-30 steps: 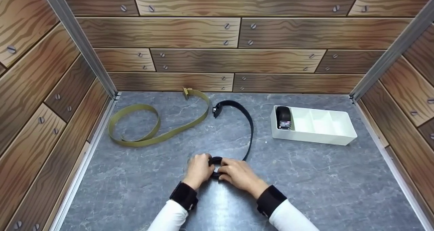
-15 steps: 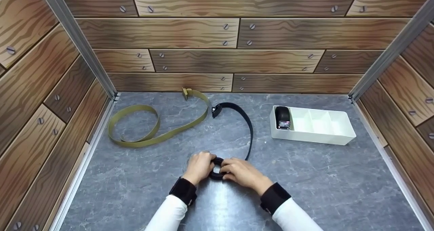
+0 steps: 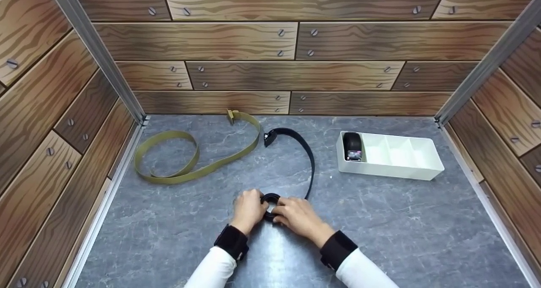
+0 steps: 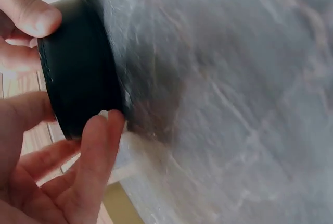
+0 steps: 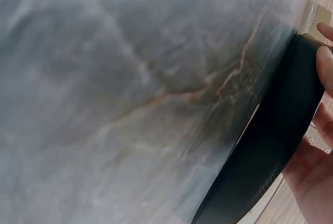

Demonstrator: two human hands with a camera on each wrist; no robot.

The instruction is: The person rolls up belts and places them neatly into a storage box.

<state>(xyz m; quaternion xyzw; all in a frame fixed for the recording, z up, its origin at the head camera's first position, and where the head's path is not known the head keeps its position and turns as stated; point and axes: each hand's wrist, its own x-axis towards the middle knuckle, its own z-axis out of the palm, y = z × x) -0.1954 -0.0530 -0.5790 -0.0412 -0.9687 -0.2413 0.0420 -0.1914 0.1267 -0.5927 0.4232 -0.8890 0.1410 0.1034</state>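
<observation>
A black belt [image 3: 310,161] lies on the grey marbled surface, its near end wound into a small upright-edged coil [image 4: 78,67]. From the coil the loose length curves away to the buckle [image 3: 269,138]. My left hand [image 3: 248,207] holds the coil's left side, fingers curled against it. On the opposite side, my right hand [image 3: 298,215] pinches the coil, with fingertips reaching inside the ring. In the right wrist view the belt band [image 5: 281,125] stands on edge beside the fingers.
An olive belt [image 3: 219,164], loosely looped, lies at the back left. At the right stands a white divided tray [image 3: 393,171]; its leftmost compartment holds a rolled black belt [image 3: 353,142] with a shiny buckle. Wood-patterned walls [image 3: 236,102] enclose the surface.
Both hands and the coil shifted slightly, first toward me and then back. The hands keep their hold on the coil, and the loose length of black belt has moved a little.
</observation>
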